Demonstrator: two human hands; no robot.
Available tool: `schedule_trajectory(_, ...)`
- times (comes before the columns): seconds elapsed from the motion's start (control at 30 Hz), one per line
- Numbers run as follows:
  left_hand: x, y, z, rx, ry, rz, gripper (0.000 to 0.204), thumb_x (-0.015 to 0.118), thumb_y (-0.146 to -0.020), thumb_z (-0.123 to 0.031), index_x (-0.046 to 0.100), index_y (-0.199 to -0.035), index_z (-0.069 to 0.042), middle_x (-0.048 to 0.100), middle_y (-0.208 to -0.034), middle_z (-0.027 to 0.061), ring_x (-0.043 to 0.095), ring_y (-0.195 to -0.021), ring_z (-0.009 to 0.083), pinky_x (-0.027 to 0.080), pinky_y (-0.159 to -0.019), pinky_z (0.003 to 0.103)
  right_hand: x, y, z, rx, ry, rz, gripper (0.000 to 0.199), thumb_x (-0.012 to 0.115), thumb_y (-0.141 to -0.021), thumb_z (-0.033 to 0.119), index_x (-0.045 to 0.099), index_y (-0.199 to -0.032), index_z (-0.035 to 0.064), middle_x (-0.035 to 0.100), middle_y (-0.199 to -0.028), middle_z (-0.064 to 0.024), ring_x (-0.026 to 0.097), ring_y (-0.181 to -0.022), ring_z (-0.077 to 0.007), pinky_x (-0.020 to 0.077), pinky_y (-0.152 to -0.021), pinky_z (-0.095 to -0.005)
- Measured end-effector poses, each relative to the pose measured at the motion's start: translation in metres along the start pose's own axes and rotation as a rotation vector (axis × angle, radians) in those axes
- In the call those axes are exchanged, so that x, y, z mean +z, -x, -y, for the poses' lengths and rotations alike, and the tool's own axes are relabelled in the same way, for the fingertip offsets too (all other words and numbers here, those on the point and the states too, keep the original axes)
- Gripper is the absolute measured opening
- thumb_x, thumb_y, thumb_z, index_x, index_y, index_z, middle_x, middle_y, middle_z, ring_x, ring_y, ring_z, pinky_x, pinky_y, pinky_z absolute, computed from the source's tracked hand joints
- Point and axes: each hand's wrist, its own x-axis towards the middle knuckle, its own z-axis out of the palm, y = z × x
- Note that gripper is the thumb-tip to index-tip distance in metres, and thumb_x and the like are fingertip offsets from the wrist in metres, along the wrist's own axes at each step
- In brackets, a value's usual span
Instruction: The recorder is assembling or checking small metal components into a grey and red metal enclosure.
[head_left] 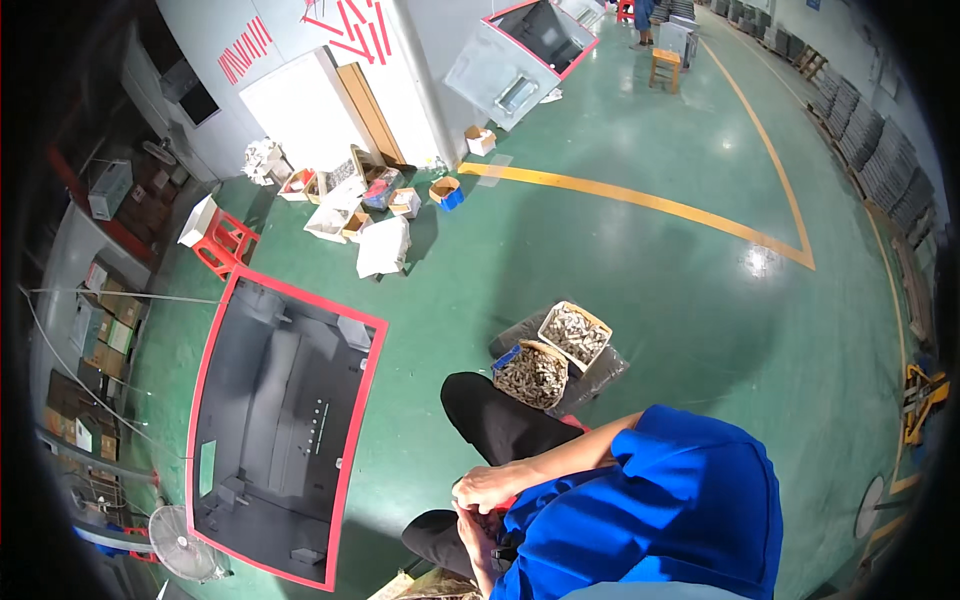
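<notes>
My right hand (487,486) is curled closed over my lap, its fingertips meeting my left hand (477,538) just below. The fingers of my left hand are bent up against it. Whatever lies between them is too small or hidden to make out. A white box (606,345) and a round basket (498,377), both full of small pale metal-looking pieces, stand on the floor beyond my knee. Dark plastic sheeting (612,373) lies under them. To the left stands a large cabinet shell with a red rim (376,365) and a dark inside.
A red stool (222,243) stands behind the cabinet shell, and a fan (182,543) near its lower corner. Cartons and a white sack (383,247) lie by the wall. Farther off are another grey cabinet (500,75), a wooden stool (666,69) and a person (643,22).
</notes>
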Motion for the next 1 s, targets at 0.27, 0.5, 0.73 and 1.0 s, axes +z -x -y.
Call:
schedule_trajectory(0.27, -0.011, -0.023, 0.021, -0.034, 0.155, 0.003, 0.052, 0.033, -0.094, -0.055, 0.055, -0.08, -0.01, 0.054, -0.063, -0.0005, 0.05, -0.05, 0.0089, 0.036, -0.042, 0.023, 0.027, -0.003, -0.014, -0.046, 0.025, 0.002, 0.01, 0.057, -0.066, 0.004, 0.055, -0.068, -0.0059, 0.06, -0.061, -0.0143, 0.065, -0.058, -0.0238, 0.0527, -0.049, -0.0347)
schedule_trajectory(0.5, -0.007, -0.02, 0.02, 0.06, 0.034, -0.032, 0.048, 0.032, -0.093, -0.052, 0.053, -0.08, -0.011, 0.05, -0.058, -0.0025, 0.043, -0.041, 0.0068, 0.03, -0.037, 0.02, 0.018, 0.0, -0.006, -0.066, 0.259, -0.009, 0.016, 0.058, -0.067, 0.013, 0.058, -0.073, -0.0019, 0.06, -0.075, -0.0144, 0.062, -0.076, -0.0299, 0.0492, -0.063, -0.0417)
schedule_trajectory(0.73, -0.026, -0.037, 0.039, -0.014, 0.203, 0.112, 0.013, 0.046, -0.091, -0.019, 0.052, -0.093, -0.007, 0.055, -0.065, -0.0022, 0.05, -0.053, 0.0055, 0.039, -0.047, 0.019, 0.038, 0.003, -0.02, -0.131, 0.34, -0.173, 0.014, 0.057, -0.069, 0.015, 0.057, -0.069, 0.0014, 0.058, -0.071, -0.0121, 0.061, -0.072, -0.0297, 0.0481, -0.06, -0.0399)
schedule_trajectory(1.0, -0.05, -0.031, 0.042, -0.05, 0.228, 0.189, 0.027, 0.043, -0.096, -0.026, 0.058, -0.098, -0.004, 0.046, -0.06, -0.0005, 0.036, -0.045, 0.0076, 0.026, -0.039, 0.021, -0.113, -0.077, 0.062, -0.185, -0.05, -0.332, 0.03, 0.056, -0.078, 0.009, 0.049, -0.107, 0.0042, 0.054, -0.064, -0.0102, 0.056, -0.065, -0.0296, 0.0422, -0.058, -0.0414)
